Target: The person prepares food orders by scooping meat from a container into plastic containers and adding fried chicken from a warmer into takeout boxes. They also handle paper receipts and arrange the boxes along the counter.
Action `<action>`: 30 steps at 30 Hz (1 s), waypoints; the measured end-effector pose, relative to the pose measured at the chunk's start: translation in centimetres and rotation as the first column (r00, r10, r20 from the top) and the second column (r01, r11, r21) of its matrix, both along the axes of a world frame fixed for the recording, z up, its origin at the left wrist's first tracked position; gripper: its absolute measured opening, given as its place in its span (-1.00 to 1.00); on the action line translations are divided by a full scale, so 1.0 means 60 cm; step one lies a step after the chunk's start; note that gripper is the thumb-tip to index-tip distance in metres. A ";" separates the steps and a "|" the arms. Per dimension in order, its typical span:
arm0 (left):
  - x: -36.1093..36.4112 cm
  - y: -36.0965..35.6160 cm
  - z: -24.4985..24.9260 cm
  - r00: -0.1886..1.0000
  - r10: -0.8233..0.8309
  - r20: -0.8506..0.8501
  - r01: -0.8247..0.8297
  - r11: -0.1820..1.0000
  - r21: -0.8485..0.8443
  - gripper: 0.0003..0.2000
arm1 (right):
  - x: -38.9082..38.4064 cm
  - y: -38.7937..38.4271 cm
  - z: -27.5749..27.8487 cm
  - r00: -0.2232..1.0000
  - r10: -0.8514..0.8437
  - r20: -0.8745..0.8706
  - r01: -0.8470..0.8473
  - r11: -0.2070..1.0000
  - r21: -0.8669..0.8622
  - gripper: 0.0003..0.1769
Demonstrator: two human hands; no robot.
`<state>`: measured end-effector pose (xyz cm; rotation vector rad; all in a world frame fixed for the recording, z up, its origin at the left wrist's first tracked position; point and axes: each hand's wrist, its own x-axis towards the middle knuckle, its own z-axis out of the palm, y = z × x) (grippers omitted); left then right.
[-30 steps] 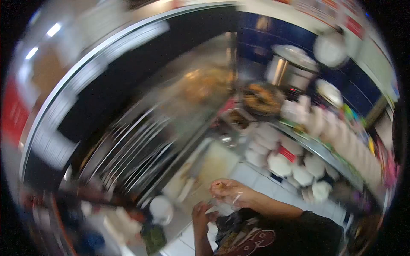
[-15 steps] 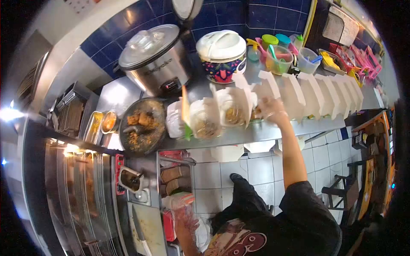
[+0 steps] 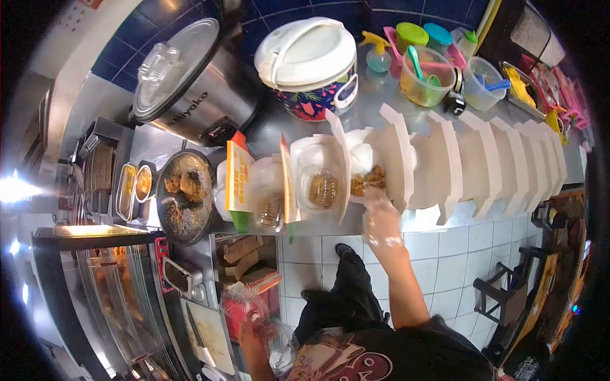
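Could knock open white cardboard box of fried pieces off steel table: gloved right hand beside it, fingers loosely curled; left hand gripping crinkled clear plastic bag.

Box lids crowd ctr; front strip free.

Head camera looks steeply down over the counter.
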<state>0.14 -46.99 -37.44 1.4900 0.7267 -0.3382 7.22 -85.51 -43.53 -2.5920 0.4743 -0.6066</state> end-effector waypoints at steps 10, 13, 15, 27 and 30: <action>0.025 -0.072 0.016 0.996 -0.023 -0.085 0.026 0.999 0.044 -0.54 | 0.054 -0.042 -0.004 0.988 -0.082 -0.132 0.072 0.994 -0.077 -0.67; 0.021 -0.058 0.010 0.996 0.008 -0.092 -0.004 0.999 0.041 -0.53 | -0.004 -0.046 0.091 0.998 0.021 0.052 -0.024 0.999 0.049 -0.67; 0.018 -0.043 0.004 0.994 0.039 -0.103 -0.032 0.997 0.064 -0.51 | -0.044 -0.043 0.111 0.985 0.167 -0.050 -0.164 0.985 0.061 -0.71; -0.045 0.062 -0.087 0.978 0.136 -0.160 -0.166 0.967 -0.194 -0.50 | -0.054 0.107 0.006 0.423 0.859 -0.289 -0.441 0.474 0.762 -0.62; -0.078 0.087 -0.105 0.967 0.194 -0.166 -0.235 0.931 -0.281 -0.54 | -0.034 0.172 0.008 0.387 0.783 -0.488 -0.438 0.621 0.650 -0.64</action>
